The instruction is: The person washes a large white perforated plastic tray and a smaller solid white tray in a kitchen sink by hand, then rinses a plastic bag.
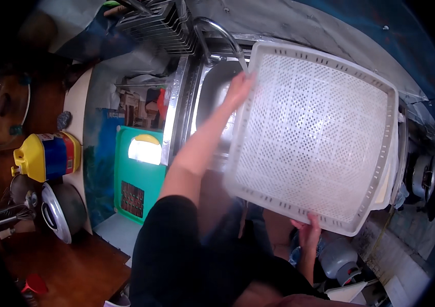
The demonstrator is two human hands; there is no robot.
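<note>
A large white perforated plastic tray (309,134) is held up in front of me, tilted, over the right part of a stainless steel sink (211,88). My left hand (239,90) grips the tray's left rim close to the curved faucet (221,32). From the spout a pale stream of water (244,64) falls beside that hand. At the tray's near edge, my right hand (308,232) holds the rim from below, its thumb on top. The tray hides much of the counter behind it.
Left of the sink lies a green board (137,180) with a yellow-handled scraper (144,149). A yellow jug (47,157) and lidded pot (64,213) are farther left. A wire dish rack (160,28) stands behind. A gas cylinder (338,257) and burner (422,176) are at right.
</note>
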